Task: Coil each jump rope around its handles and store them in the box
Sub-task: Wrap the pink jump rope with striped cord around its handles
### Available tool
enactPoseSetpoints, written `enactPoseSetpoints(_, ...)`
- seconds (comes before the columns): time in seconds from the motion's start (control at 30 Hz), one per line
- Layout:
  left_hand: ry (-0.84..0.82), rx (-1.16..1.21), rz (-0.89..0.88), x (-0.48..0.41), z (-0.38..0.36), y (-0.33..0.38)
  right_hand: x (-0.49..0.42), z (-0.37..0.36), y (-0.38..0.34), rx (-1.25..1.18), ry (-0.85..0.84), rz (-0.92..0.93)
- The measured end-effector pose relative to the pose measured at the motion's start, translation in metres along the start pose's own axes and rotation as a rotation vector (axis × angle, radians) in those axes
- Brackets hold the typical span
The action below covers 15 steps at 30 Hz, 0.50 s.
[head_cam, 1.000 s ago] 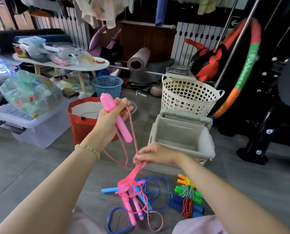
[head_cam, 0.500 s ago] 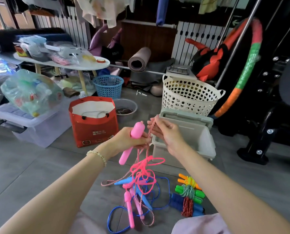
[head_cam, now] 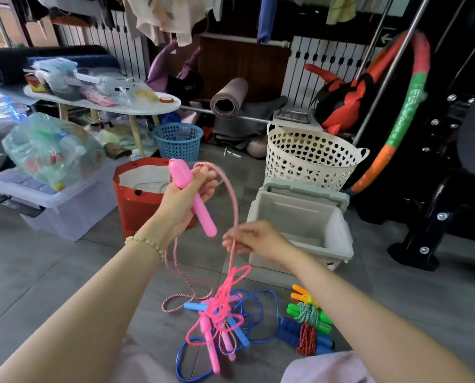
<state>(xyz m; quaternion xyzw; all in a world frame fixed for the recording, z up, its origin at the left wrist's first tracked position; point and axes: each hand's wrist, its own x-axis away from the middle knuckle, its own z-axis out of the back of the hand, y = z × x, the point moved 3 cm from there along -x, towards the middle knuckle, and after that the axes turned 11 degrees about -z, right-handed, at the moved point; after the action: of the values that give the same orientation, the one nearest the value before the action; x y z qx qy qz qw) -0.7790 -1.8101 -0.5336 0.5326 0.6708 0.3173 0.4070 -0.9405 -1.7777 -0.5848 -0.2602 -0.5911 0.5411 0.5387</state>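
Grey tiled floor [head_cam: 51, 272] | left hand [head_cam: 185, 199] grips smooth pink handle [head_cam: 193, 199] | right hand [head_cam: 254, 239] pinches twisted cord [head_cam: 232, 200]

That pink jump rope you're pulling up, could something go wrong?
Maybe. The striped rope in the right hand runs down into the tangled pile, so pulling may tighten knots or drag up the blue rope. The left hand holds just one pink handle; coiling could get messy.

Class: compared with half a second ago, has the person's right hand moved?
Yes. The right hand has dropped from the grey box's rim level to lower, nearer the camera, sliding down the pink-and-white rope.
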Motion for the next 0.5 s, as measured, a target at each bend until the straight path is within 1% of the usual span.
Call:
enactPoseSetpoints(0.07, -0.164, -0.12, 0.088, 0.005, 0.002, -0.012, 0.001, 0.009, -0.017, -0.252, 0.104, 0.085)
enactPoseSetpoints(0.13, -0.374, -0.267, 0.223, 0.016, 0.003, -0.029, 0.003, 0.02, -0.033, -0.429, 0.179, 0.173)
enactPoseSetpoints(0.2, -0.536, -0.516, 0.277, 0.026, 0.002, -0.041, 0.006, 0.025, -0.04, -0.529, 0.206, 0.211)
enactPoseSetpoints(0.23, -0.575, -0.61, 0.262, 0.029, 0.001, -0.045, 0.006, 0.025, -0.04, -0.551, 0.208, 0.217)
enactPoseSetpoints(0.27, -0.572, -0.661, 0.237, 0.029, 0.0, -0.046, 0.006, 0.025, -0.04, -0.566, 0.21, 0.217)
enactPoseSetpoints(0.33, -0.471, -0.645, 0.171, 0.025, -0.001, -0.041, 0.006, 0.023, -0.039, -0.586, 0.201, 0.222)
enactPoseSetpoints(0.37, -0.396, -0.566, 0.139, 0.023, -0.002, -0.036, 0.004, 0.022, -0.038, -0.575, 0.187, 0.218)
enactPoseSetpoints(0.43, -0.248, -0.332, 0.087, 0.018, -0.009, -0.022, 0.002, 0.017, -0.033, -0.513, 0.11, 0.158)
enactPoseSetpoints(0.5, -0.12, -0.139, 0.039, 0.015, -0.016, -0.007, 0.001, 0.007, -0.021, -0.397, -0.06, 0.037)
